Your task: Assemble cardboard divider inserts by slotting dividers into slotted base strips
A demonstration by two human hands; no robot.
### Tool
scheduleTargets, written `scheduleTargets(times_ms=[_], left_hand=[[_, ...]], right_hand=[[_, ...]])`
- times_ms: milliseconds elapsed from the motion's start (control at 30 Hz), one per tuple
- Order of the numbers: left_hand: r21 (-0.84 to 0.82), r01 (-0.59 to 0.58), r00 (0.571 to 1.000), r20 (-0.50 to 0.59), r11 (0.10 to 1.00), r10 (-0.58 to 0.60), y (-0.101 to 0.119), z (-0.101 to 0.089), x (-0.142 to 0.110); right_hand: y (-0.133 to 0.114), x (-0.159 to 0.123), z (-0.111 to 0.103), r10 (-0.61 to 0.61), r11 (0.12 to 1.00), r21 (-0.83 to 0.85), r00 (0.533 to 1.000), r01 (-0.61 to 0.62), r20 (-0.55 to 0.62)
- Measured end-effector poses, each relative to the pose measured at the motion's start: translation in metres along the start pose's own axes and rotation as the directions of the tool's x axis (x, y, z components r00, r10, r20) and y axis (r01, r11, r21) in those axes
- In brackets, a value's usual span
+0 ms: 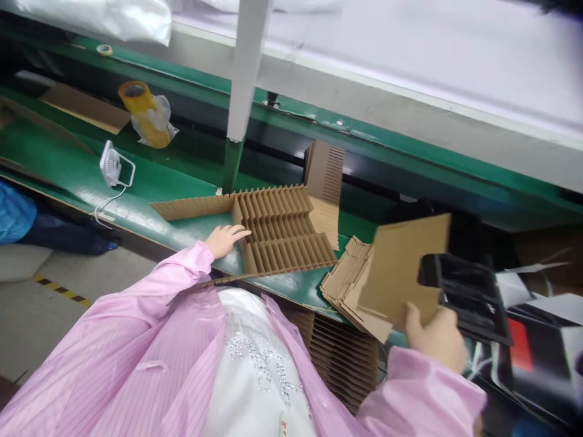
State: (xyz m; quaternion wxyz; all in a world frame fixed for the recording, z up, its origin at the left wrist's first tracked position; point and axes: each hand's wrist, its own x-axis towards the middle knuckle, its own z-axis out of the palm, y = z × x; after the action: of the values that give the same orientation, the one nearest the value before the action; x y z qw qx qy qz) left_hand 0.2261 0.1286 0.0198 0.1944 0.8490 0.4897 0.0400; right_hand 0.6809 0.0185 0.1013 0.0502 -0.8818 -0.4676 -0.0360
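The left hand (pixel 225 241), open, rests fingertips at the left side of the cardboard divider (pixel 282 233) on the counter (pixel 168 182); a light brace there should stop sliding. Right of the divider, the right hand (pixel 435 337) pinches a cardboard sheet (pixel 396 267), best kept flat and unbent.

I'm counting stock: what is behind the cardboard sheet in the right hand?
Behind the cardboard sheet, a stack of cardboard pieces and a black object partly show; whatever the sheet covers cannot be seen.
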Motion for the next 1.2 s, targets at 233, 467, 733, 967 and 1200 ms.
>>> scheduleTargets(times_ms=[233, 467, 733, 967, 1200], left_hand=[[-0.390, 0.135, 0.962, 0.273, 0.911, -0.026, 0.032, -0.005, -0.041], [-0.341, 0.088, 0.930, 0.364, 0.936, 0.045, 0.060, 0.016, -0.065], [-0.310, 0.129, 0.939, 0.343, 0.942, -0.016, 0.071, 0.009, -0.068], [-0.303, 0.126, 0.938, 0.346, 0.945, -0.014, 0.073, 0.008, -0.067], [-0.322, 0.137, 0.950, 0.309, 0.937, -0.033, 0.073, 0.012, -0.067]], right_hand=[[-0.130, -0.085, -0.063, -0.273, 0.849, 0.491, 0.957, 0.194, 0.093], [-0.192, -0.127, -0.048, -0.537, 0.786, 0.502, 0.801, 0.361, 0.264], [-0.201, -0.130, -0.057, -0.568, 0.813, 0.283, 0.801, 0.509, 0.192], [-0.221, -0.139, -0.035, -0.654, 0.756, 0.234, 0.721, 0.612, 0.229], [-0.232, -0.143, -0.025, -0.646, 0.762, 0.191, 0.710, 0.619, 0.281]])
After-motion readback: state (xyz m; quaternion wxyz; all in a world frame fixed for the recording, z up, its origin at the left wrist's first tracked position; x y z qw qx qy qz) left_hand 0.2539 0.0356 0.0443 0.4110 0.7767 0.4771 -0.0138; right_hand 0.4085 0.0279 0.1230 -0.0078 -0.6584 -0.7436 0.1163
